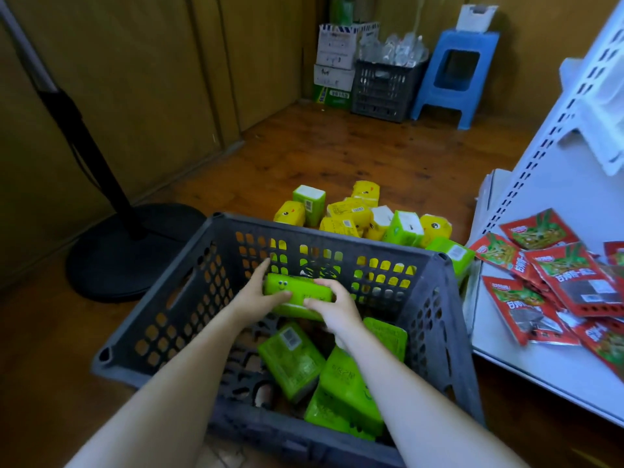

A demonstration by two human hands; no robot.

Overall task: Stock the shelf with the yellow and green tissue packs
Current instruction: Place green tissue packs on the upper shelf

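Observation:
Inside the dark grey plastic crate point(175, 292) both my hands hold one green tissue pack point(297, 290) with a face printed on it. My left hand point(260, 295) grips its left end, thumb on top. My right hand point(337, 307) grips its right end from above. Several more green packs point(293, 359) lie on the crate floor beneath my arms. Behind the crate, a pile of yellow and green packs point(358, 214) sits on the wooden floor. The white shelf point(526, 359) stands at the right.
Red snack packets point(553, 282) are spread over the white shelf board. A black fan stand base point(131, 251) sits left of the crate. Against the far wall stand cardboard boxes point(337, 62), another dark crate point(385, 89) and a blue stool point(456, 76).

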